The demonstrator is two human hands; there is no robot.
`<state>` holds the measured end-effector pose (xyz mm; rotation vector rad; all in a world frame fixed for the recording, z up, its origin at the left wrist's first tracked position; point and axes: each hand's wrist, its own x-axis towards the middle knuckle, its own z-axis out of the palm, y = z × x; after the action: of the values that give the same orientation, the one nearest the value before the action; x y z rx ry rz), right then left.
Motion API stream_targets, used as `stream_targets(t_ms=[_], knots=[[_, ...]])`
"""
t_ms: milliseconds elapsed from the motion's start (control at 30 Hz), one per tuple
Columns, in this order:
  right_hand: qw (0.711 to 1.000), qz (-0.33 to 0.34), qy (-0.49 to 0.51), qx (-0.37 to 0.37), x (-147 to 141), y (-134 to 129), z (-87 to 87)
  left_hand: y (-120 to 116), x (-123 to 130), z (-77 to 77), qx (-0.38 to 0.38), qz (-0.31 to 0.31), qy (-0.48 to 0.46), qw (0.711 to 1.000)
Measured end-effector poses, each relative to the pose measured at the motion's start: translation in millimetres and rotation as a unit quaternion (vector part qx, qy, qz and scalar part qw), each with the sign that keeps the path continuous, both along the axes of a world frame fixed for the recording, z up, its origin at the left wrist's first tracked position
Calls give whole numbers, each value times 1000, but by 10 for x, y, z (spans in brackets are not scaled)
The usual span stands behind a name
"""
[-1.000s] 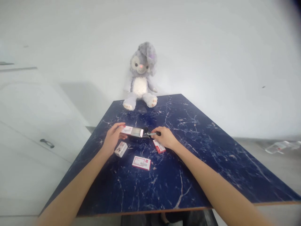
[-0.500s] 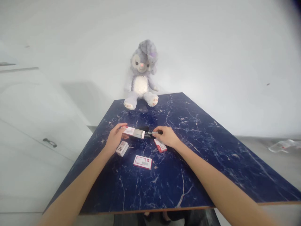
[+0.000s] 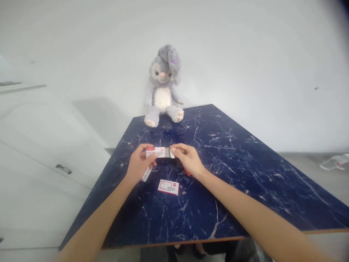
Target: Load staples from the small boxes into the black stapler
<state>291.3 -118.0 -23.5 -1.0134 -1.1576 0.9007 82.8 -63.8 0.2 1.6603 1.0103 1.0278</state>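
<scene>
My left hand (image 3: pixel 140 162) grips a small white and red carton (image 3: pixel 155 152), holding it level above the table with the thumb across its front. Out of the carton's right end sticks a grey inner section (image 3: pixel 167 152) with a white end piece (image 3: pixel 172 153). My right hand (image 3: pixel 188 158) pinches that white end piece between thumb and fingers. Below my left hand lies a small white box (image 3: pixel 146 175), partly covered by it. A red box (image 3: pixel 187 172) is mostly hidden behind my right hand. Nearer me, a flat white and red box (image 3: pixel 168 187) lies face up.
A grey plush rabbit (image 3: pixel 163 87) sits at the far end of the dark blue marbled table (image 3: pixel 191 225), against the wall. A white cabinet with a dark handle (image 3: pixel 63 169) stands to the left. On the right, beyond the table, lies clear plastic (image 3: pixel 335 162).
My hands have come closer together at the carton. Its printed front has turned toward me. Less of the inner section sticks out, and the metallic strip formerly in my right hand no longer shows separately.
</scene>
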Motion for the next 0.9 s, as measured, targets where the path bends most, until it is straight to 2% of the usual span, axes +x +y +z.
stream_targets(t_ms=[100,200,233,333,433,533,600,700,767,900], knots=[[997,-49,55,-36,-47,12,-64,-110,114,-53,-10,-10,-12,1000],[995,-91,-31,-17,-138,-74,-57,-210,196,-120,-5,-28,-22,999],[994,-82,-74,-1,-182,-122,-38,-234,206,-138,2,-26,-20,999],[987,4,-159,25,-303,-256,22,-255,193,-164,66,19,28,997],[974,40,-217,43,-328,-286,17,-211,154,-158,134,31,78,987],[955,59,-281,75,-295,-232,-52,-150,132,-140,109,0,76,991],[947,59,-298,100,-287,-195,-89,-125,129,-128,96,2,75,993],[959,9,-257,118,-304,-175,-68,-132,139,-108,102,16,61,993],[977,-10,-189,97,-309,-180,-16,-161,152,-96,80,6,26,996],[998,30,-41,30,-283,-191,31,-203,168,-104,36,-24,-35,998]])
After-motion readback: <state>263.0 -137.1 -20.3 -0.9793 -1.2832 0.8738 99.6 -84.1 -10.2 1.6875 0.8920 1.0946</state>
